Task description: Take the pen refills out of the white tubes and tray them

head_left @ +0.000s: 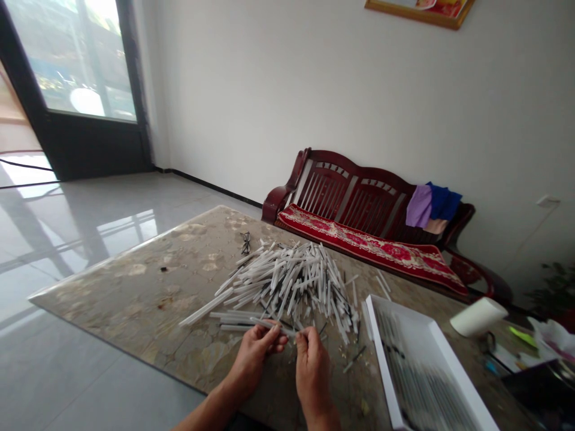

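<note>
My left hand [258, 353] is closed round a slim, whitish translucent tube [265, 323] near the table's front edge. At the tube's right end, my right hand [311, 362] pinches with thumb and forefinger; its fingertips partly hide what is there. Just beyond both hands lies a large loose pile of similar whitish tubes [296, 275], some with dark ends or dark parts. A few more tubes [233, 320] lie side by side next to my left hand. To the right, a white open box [431, 335] holds many thin greyish sticks in a row.
The patterned table [135, 287] carries black-framed glasses [245, 242] behind the pile and a small dark piece [163, 269] at left. A white roll [478, 316] and clutter stand beyond the box. A dark red wooden bench [354, 191] stands behind the table.
</note>
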